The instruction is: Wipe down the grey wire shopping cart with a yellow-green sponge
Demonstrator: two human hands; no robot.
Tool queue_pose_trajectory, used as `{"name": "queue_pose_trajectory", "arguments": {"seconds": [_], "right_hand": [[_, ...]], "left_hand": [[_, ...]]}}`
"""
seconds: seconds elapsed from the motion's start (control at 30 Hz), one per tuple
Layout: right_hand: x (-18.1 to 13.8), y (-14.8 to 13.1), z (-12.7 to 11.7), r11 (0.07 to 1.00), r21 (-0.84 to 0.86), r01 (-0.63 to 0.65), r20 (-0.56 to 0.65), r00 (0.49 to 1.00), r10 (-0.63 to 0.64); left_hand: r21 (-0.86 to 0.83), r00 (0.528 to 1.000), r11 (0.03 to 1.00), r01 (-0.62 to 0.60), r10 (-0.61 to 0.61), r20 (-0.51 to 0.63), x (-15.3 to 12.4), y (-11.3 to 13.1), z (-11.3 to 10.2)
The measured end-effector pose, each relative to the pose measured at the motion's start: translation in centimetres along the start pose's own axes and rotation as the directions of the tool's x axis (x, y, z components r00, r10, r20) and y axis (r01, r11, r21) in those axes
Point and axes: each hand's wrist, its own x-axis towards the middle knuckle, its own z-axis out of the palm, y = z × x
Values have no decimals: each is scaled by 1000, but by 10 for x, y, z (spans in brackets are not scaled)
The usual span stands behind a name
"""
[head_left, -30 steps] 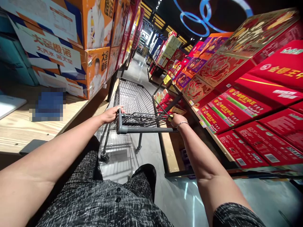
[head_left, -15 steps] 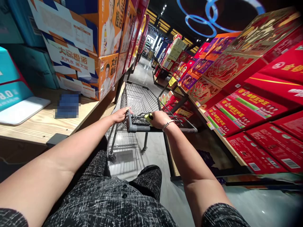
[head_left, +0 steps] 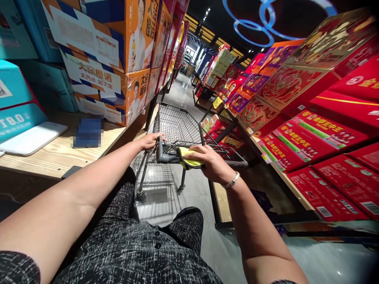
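Note:
A metal shopping cart (head_left: 174,118) stands in front of me, its grey handlebar (head_left: 167,158) towards my body. My left hand (head_left: 152,141) is closed around the left side of the cart's frame, just above the handle's corner. On top of the handlebar, my right hand (head_left: 209,159) holds a yellow cloth (head_left: 191,157) with a dark edge, pressing it over the bar. The cloth hides the bar's middle. The part of the cart under my right hand cannot be seen.
On the left, a wooden display (head_left: 50,157) carries orange drink cartons (head_left: 97,75), teal boxes (head_left: 20,122), a white flat device (head_left: 35,137) and a blurred-out blue item (head_left: 89,132). Stacked red boxes (head_left: 322,134) line the right shelf. An aisle floor (head_left: 179,88) runs ahead.
My right hand has shifted from above the bar down onto it, and more of the yellow cloth now shows, spread over the bar. My left hand stays on the cart's frame.

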Motion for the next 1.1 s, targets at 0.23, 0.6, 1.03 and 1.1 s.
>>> {"name": "queue_pose_trajectory", "arguments": {"seconds": [0.23,0.6,1.03,1.1], "right_hand": [[-120,109,-12,779,-245,-577,-250,814,524],[-82,44,53,571,-173,-802,-553,559,618],[45,-74,104,965,-230,-128,-464,886,7],[31,-57,101,962,-246,-123,-437,900,3]], "left_hand": [[-221,968,974,42,-94,-232,-9,12,0],[-30,970,979,-203,196,-146,-61,99,8],[-118,984,986,-118,100,-149,-62,85,-4],[-27,975,987,-159,153,-162,-63,84,-13]]}}
